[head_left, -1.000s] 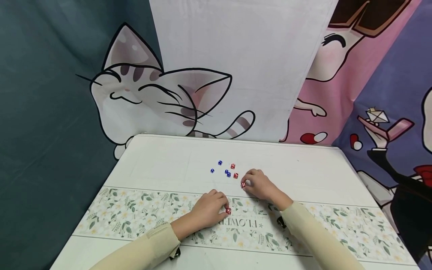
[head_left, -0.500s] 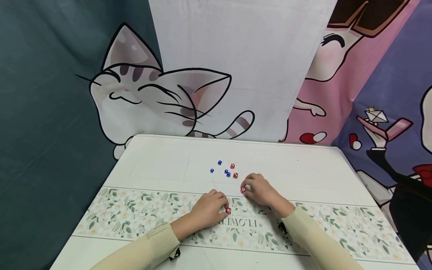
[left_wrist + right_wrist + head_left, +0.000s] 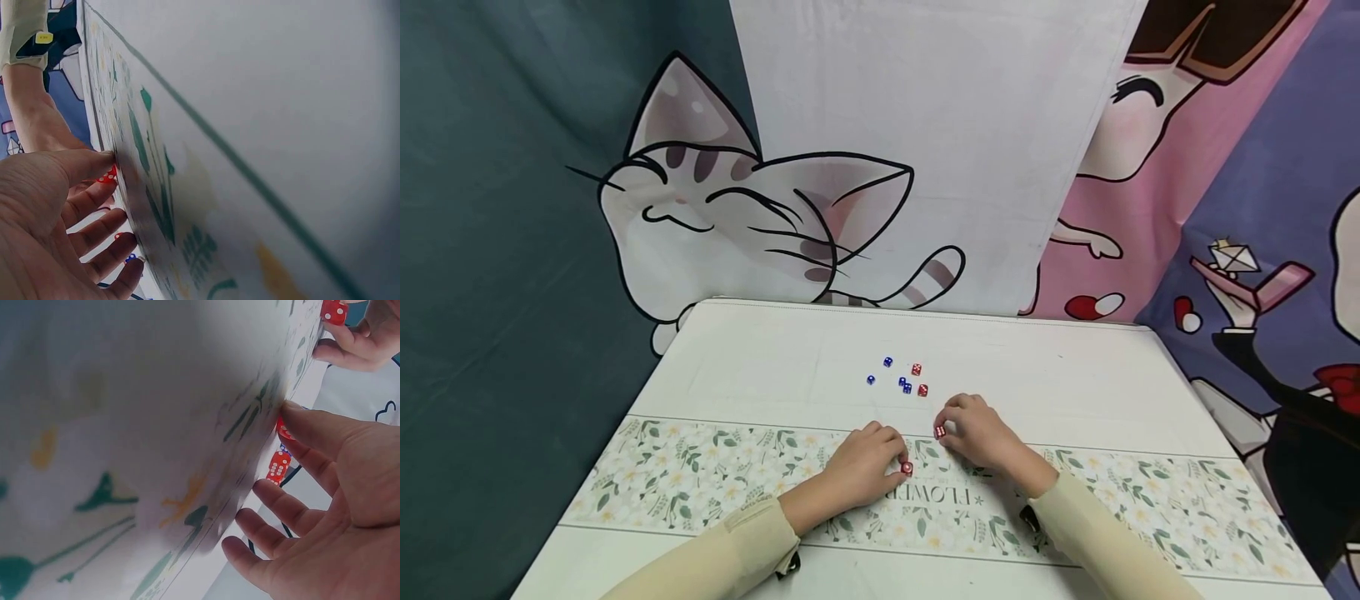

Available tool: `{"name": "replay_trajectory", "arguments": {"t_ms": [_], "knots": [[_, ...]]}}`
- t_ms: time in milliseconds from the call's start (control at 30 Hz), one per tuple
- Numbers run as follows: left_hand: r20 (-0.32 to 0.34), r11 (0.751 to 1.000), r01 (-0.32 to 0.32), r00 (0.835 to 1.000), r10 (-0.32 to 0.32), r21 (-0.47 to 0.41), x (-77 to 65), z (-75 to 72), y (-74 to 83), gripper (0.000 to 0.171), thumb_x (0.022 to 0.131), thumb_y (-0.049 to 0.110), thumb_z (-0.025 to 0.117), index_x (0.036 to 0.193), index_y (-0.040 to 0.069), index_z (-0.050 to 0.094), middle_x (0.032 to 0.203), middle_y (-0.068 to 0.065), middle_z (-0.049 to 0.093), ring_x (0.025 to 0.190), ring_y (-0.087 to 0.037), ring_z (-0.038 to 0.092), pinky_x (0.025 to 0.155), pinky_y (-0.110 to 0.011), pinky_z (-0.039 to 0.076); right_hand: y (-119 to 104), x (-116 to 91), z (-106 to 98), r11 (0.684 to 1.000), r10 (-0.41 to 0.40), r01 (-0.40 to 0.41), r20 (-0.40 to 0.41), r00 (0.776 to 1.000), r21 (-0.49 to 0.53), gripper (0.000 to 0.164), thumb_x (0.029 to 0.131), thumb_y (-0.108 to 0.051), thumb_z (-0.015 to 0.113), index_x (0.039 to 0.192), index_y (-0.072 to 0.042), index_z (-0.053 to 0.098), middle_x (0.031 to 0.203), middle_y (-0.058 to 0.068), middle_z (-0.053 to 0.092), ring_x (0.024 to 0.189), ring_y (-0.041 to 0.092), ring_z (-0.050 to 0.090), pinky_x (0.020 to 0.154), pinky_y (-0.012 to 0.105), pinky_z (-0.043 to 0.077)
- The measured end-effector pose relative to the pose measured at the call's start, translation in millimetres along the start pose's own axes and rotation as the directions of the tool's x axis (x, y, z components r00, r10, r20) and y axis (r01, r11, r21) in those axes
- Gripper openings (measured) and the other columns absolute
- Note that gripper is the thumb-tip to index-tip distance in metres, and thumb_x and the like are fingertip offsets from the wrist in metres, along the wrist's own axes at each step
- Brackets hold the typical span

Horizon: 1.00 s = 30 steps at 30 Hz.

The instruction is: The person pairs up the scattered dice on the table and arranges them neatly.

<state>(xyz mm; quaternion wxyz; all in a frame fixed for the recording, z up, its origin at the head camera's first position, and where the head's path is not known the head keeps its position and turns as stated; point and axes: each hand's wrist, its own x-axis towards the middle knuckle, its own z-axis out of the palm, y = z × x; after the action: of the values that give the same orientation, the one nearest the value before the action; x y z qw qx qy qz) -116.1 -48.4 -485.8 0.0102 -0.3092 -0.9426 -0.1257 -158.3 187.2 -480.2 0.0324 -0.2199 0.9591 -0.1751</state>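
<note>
My left hand (image 3: 867, 464) rests on the flowered strip of the table and pinches a red die (image 3: 907, 469) between thumb and index finger. That die shows a large white pip on top. Farther right and forward, my right hand (image 3: 976, 431) pinches a second red die (image 3: 940, 432) at the strip's far border. In the right wrist view its thumb partly covers this red die (image 3: 284, 429), with the other fingers spread beside it. Beyond the hands lie two loose red dice, one nearer (image 3: 922, 390) and one farther back (image 3: 916, 369).
Several blue dice lie left of the loose red ones, among them a far blue die (image 3: 888, 362), a leftmost blue die (image 3: 871, 380) and a near blue die (image 3: 907, 388) touching another. The white table (image 3: 760, 358) ends at a backdrop with a cartoon cat (image 3: 715, 200).
My right hand has drawn its red die back toward me, from the white area to the flowered strip's border. The left hand and the loose dice have stayed put.
</note>
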Motion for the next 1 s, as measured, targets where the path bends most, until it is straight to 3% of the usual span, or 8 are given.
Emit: {"name": "replay_trajectory", "arguments": {"t_ms": [1000], "knots": [[-0.015,1.000,-0.018,1.000,0.018,0.011,-1.4,1.0,0.2,0.018,0.088,0.040,0.077,0.094,0.026,0.068,0.110,0.009,0.065,0.099,-0.013,0.054,0.083,-0.034,0.047,-15,-22,6,1.000,-0.007,0.007,0.013,1.000,0.001,0.013,0.087,-0.024,0.081,0.097,-0.023,0.072,0.125,0.009,0.061,0.121,0.034,0.053,0.100,0.053,0.045]]}}
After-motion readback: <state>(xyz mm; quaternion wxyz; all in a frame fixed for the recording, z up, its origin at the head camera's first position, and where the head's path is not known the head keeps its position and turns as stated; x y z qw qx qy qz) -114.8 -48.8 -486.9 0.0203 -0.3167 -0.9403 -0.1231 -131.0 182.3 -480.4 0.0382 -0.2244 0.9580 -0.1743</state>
